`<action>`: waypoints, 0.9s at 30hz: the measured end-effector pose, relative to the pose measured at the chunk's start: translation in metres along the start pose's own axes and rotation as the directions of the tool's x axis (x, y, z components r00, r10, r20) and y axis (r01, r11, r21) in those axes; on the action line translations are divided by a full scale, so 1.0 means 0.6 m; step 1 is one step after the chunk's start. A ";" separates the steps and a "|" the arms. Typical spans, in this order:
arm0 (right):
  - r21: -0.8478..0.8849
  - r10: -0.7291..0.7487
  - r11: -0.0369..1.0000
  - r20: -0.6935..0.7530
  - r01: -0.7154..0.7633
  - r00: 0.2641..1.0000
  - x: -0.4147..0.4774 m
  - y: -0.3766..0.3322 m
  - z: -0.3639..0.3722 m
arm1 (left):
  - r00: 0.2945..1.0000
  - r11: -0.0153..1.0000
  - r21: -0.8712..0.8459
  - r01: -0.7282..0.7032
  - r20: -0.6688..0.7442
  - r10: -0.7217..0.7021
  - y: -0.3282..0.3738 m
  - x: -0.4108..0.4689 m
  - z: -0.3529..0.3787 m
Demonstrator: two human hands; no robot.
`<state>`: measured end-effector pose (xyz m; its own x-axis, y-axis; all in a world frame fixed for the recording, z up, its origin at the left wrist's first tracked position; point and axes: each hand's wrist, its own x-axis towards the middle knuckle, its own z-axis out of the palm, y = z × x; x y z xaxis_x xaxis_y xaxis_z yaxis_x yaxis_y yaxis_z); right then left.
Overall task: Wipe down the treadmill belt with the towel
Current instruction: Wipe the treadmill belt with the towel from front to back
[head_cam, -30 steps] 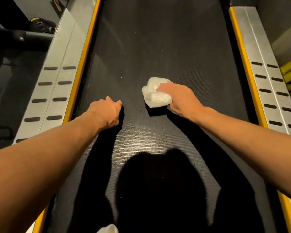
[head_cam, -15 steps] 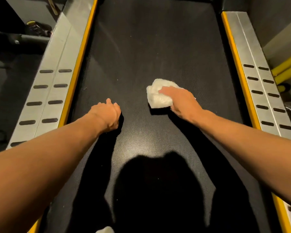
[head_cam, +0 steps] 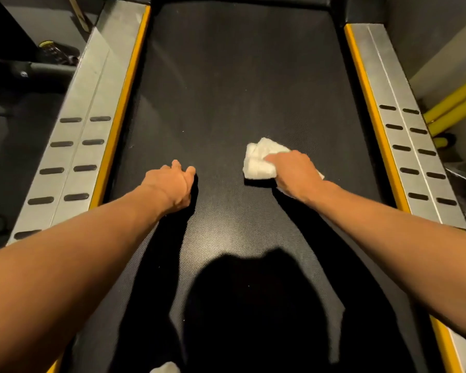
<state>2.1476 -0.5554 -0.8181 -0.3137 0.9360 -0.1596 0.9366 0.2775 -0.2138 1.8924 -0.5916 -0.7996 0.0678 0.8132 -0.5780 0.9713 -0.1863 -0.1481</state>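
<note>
White towel (head_cam: 258,160) bunched on treadmill belt (head_cam: 226,76), right of centre, gripped under right hand (head_cam: 295,173) curled fingers | left hand (head_cam: 170,184) fisted on belt, nearer left yellow edge strip (head_cam: 119,117)

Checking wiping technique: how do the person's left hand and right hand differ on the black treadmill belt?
The left hand holds nothing, fingers curled; the right hand grips the crumpled white towel. The left hand sits left of the middle of the black treadmill belt, the right hand right of it. Both are bare and roughly level along the belt.

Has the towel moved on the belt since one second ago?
Yes. The towel, held by the right hand, slid rightward, nearer the right yellow strip.
</note>
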 end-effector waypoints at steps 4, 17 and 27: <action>-0.002 -0.208 0.978 0.088 0.209 0.974 -0.071 -0.041 0.018 | 0.999 0.999 -0.008 -0.031 -0.019 0.031 0.006 0.001 0.004; 0.077 -0.163 0.985 0.138 0.153 0.977 -0.089 -0.027 0.010 | 0.994 0.997 -0.031 -0.072 0.076 0.074 0.037 0.014 -0.002; 0.116 0.072 0.991 -0.057 -0.065 0.996 -0.016 0.061 -0.005 | 0.997 0.998 -0.026 -0.063 0.033 0.064 0.064 0.029 -0.012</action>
<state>2.1856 -0.5534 -0.8216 -0.2361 0.9643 -0.1196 0.9307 0.1890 -0.3133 1.9328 -0.5807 -0.8095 0.1226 0.7811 -0.6123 0.9705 -0.2233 -0.0906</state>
